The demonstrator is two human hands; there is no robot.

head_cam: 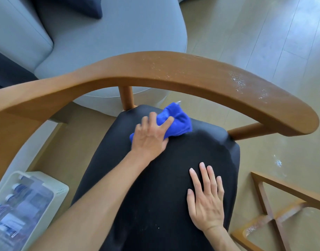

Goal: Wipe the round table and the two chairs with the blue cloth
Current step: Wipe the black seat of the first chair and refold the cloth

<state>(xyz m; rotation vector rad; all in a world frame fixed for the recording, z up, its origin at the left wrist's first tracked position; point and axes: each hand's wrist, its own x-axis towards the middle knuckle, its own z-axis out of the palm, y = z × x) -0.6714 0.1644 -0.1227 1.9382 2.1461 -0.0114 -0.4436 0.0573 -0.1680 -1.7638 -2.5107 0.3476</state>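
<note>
A wooden chair [155, 69] with a curved backrest and a black cushioned seat [155, 196] fills the view. My left hand [150, 136] grips the bunched blue cloth [179, 122] and holds it against the far part of the seat. My right hand [206, 198] lies flat on the seat nearer to me, fingers straight and spread. White dust specks dot the right end of the backrest and the near part of the seat. The round table top is not in view.
A grey sofa [101, 42] with a dark cushion stands behind the chair. A white rack holding bottles [23, 205] sits on the floor at lower left. A dusty wooden cross-frame [275, 211] shows at lower right on the pale wood floor.
</note>
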